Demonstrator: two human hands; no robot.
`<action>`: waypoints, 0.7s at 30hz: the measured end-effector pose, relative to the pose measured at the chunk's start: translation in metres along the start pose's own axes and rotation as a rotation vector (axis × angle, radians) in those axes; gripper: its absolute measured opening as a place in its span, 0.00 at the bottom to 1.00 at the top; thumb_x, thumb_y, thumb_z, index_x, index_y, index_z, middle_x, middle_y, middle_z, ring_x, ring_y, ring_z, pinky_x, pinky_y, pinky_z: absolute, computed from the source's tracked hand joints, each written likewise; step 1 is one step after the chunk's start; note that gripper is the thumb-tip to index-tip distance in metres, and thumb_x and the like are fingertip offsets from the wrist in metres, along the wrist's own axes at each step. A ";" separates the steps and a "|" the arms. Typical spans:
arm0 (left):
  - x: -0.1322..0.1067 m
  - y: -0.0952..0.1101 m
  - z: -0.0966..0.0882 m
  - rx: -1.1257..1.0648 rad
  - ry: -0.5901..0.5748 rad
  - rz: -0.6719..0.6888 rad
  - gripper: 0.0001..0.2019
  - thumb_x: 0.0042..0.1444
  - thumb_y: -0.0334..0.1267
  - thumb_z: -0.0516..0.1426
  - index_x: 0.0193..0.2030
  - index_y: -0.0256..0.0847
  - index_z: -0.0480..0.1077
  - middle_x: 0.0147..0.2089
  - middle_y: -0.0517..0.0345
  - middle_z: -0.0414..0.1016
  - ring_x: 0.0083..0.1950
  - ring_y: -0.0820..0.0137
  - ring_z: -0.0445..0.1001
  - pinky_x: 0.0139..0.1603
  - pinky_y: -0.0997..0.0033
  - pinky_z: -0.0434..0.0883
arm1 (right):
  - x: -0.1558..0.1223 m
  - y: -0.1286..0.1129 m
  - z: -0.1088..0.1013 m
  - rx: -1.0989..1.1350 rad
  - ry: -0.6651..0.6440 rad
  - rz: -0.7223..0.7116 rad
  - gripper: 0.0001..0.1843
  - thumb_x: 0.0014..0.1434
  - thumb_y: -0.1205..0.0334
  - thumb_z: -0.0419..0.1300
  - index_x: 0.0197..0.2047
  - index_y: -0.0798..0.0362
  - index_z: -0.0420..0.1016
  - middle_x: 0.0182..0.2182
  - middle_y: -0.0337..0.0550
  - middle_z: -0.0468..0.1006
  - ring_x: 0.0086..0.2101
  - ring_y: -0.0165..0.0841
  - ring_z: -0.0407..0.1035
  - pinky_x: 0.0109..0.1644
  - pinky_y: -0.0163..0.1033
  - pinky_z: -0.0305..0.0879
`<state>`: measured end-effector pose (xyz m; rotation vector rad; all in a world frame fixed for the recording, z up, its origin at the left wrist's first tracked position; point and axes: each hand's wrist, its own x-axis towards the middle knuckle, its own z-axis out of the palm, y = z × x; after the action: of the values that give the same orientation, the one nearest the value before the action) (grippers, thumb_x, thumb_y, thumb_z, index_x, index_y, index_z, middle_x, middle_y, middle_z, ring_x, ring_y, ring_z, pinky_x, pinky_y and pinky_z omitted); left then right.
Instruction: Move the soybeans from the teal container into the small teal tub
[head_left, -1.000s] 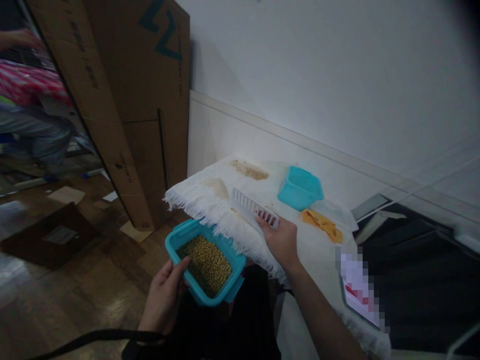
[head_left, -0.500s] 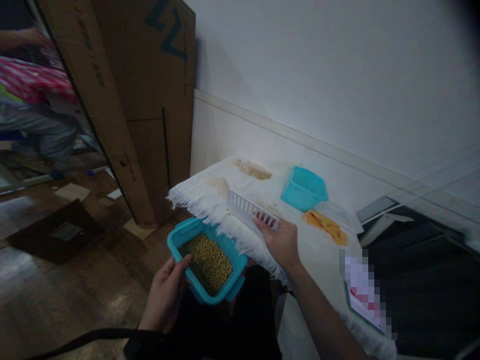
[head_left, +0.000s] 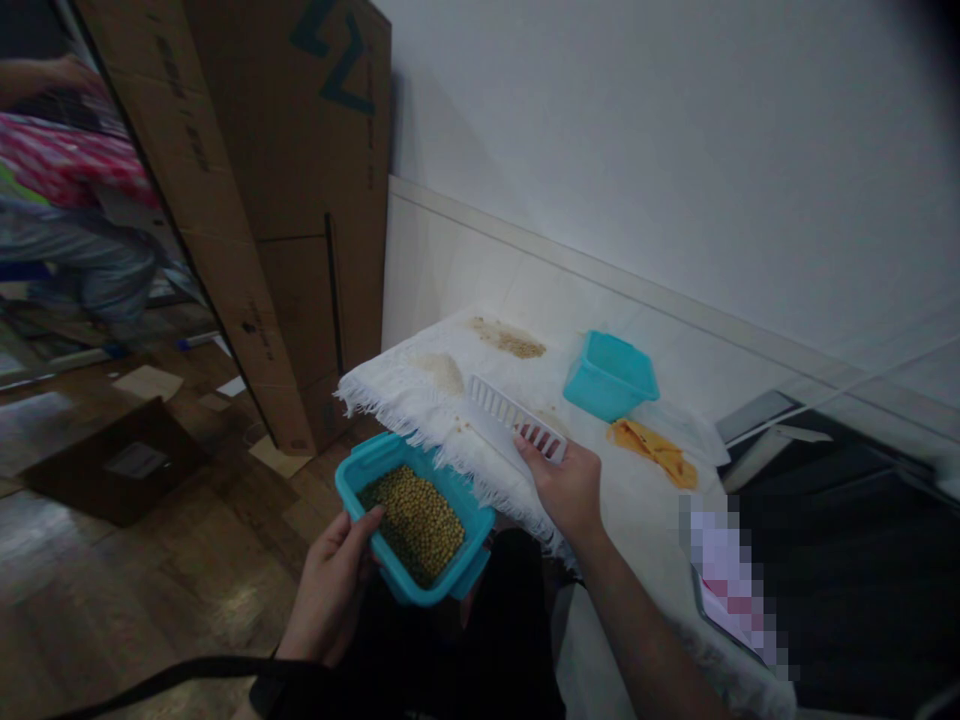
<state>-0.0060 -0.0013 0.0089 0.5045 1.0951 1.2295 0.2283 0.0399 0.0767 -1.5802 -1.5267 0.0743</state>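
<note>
My left hand grips the near edge of a teal plastic tub filled with yellow-green beans, held just below the fringed edge of a white towel that covers the table. My right hand holds a white slotted plastic piece by its end, resting it on the towel. On the towel lie a pale heap of grain and a brownish heap farther back.
An empty teal tub, a clear lid and an orange-yellow rag sit farther along the table. Tall cardboard boxes stand at the left against the wall. A person is at far left. Dark equipment fills the right.
My right hand has slid the white slotted piece slightly back along the towel, away from the edge. The bean tub stays under the fringe.
</note>
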 end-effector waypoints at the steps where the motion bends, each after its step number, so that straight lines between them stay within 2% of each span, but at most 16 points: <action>1: 0.000 0.001 0.000 0.003 -0.002 -0.001 0.09 0.48 0.42 0.62 0.35 0.40 0.73 0.24 0.65 0.72 0.22 0.77 0.64 0.23 0.79 0.63 | 0.000 -0.001 0.001 0.002 0.002 -0.003 0.16 0.54 0.52 0.59 0.39 0.53 0.79 0.36 0.47 0.81 0.39 0.41 0.74 0.45 0.44 0.69; 5: 0.002 0.002 0.000 0.002 -0.011 0.001 0.12 0.47 0.42 0.62 0.38 0.40 0.73 0.27 0.63 0.74 0.25 0.73 0.68 0.26 0.75 0.66 | 0.003 -0.007 0.005 -0.002 -0.018 -0.029 0.15 0.54 0.51 0.58 0.38 0.52 0.79 0.35 0.46 0.81 0.38 0.41 0.75 0.44 0.43 0.69; 11: 0.004 0.002 -0.002 -0.004 -0.001 0.022 0.08 0.46 0.42 0.62 0.31 0.41 0.72 0.20 0.67 0.67 0.21 0.76 0.63 0.22 0.77 0.62 | 0.002 -0.014 0.008 0.024 -0.048 -0.008 0.14 0.54 0.53 0.58 0.36 0.52 0.80 0.32 0.45 0.81 0.35 0.40 0.75 0.38 0.39 0.70; 21: 0.000 0.004 0.000 0.024 -0.009 0.016 0.09 0.49 0.43 0.61 0.32 0.40 0.71 0.23 0.66 0.66 0.23 0.77 0.63 0.24 0.79 0.63 | -0.003 -0.019 0.012 0.070 -0.062 -0.016 0.13 0.54 0.54 0.58 0.36 0.52 0.80 0.32 0.44 0.81 0.35 0.40 0.75 0.38 0.40 0.70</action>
<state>-0.0080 0.0003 0.0119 0.5371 1.1015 1.2281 0.2057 0.0409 0.0799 -1.5230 -1.5680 0.1677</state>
